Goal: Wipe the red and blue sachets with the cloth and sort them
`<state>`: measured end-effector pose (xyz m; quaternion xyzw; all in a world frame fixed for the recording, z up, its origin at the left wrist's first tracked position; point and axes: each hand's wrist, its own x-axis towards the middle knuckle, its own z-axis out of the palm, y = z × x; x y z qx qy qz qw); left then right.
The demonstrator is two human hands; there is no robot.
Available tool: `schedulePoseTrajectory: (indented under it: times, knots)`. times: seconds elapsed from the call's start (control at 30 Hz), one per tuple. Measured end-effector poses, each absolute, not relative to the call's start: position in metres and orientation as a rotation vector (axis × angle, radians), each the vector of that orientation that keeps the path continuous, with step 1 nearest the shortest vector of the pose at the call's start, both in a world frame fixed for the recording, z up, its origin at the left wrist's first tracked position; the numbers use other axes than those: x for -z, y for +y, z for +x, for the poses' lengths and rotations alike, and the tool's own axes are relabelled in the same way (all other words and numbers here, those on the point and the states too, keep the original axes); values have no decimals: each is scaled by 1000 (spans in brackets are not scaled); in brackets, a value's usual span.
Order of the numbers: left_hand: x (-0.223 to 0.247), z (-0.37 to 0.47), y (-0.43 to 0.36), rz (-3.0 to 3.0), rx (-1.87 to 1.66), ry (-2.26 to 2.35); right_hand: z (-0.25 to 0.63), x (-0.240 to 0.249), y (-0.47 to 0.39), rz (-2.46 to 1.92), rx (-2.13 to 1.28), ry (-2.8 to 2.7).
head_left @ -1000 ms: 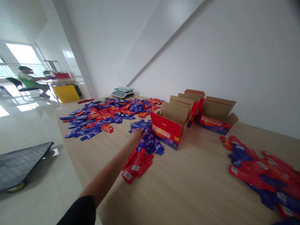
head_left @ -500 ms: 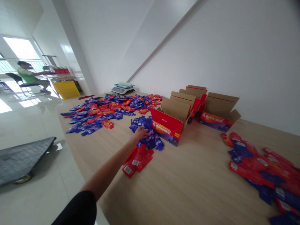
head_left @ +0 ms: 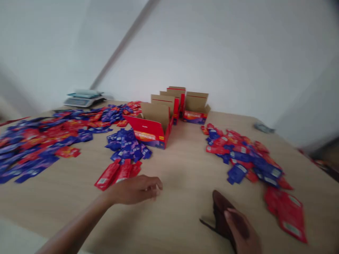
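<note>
My left hand (head_left: 139, 188) hovers over the table in front of the red sachets (head_left: 123, 171), palm down. Its fingers are loosely bent and a little apart, with nothing seen in them. At the lower right, my right hand (head_left: 245, 229) is closed on a dark brown object (head_left: 221, 211) with a rounded tip and a thin prong; blur hides its exact kind. Blue sachets (head_left: 127, 144) lie in a small heap beside an open red carton (head_left: 148, 130). To the right spreads a pile of mixed red and blue sachets (head_left: 243, 151).
A large heap of red and blue sachets (head_left: 50, 137) covers the table's left side. Behind it stands a scale (head_left: 84, 100). More open cartons (head_left: 196, 107) stand toward the wall. A small grey packet (head_left: 264, 127) lies at the back right.
My view has swung right. My left hand has come off the blue sachets and moved nearer and to the right. My right hand has entered view holding the dark brown object.
</note>
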<state>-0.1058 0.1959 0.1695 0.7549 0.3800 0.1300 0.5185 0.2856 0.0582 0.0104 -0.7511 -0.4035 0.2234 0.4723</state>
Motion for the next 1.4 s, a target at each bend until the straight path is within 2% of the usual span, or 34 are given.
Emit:
schedulePoseTrajectory:
  times: [0.13, 0.33, 0.47, 0.6, 0.77, 1.0, 1.4]
  knots:
    - [-150, 16, 194, 2159, -219, 635, 287, -14, 53, -1687, -628, -1102]
    - [-91, 208, 222, 2353, -377, 912, 269, -23, 21, -1516, -648, -1306]
    - [-71, 281, 239, 2361, -388, 1148, 276, -12, 15, -1424, -630, -1359]
    - [-56, 315, 252, 2318, -337, 1327, 284, -2, 22, -1375, -644, -1407]
    - [-41, 325, 272, 2227, -254, 1386, 285, 3, 25, -1356, -631, -1409]
    - [-41, 299, 275, 2147, -270, 1198, 287, 0, 23, -1348, -725, -1411]
    - [-71, 75, 194, 1916, -413, 1095, 296, -22, 6, -1368, -1028, -1178]
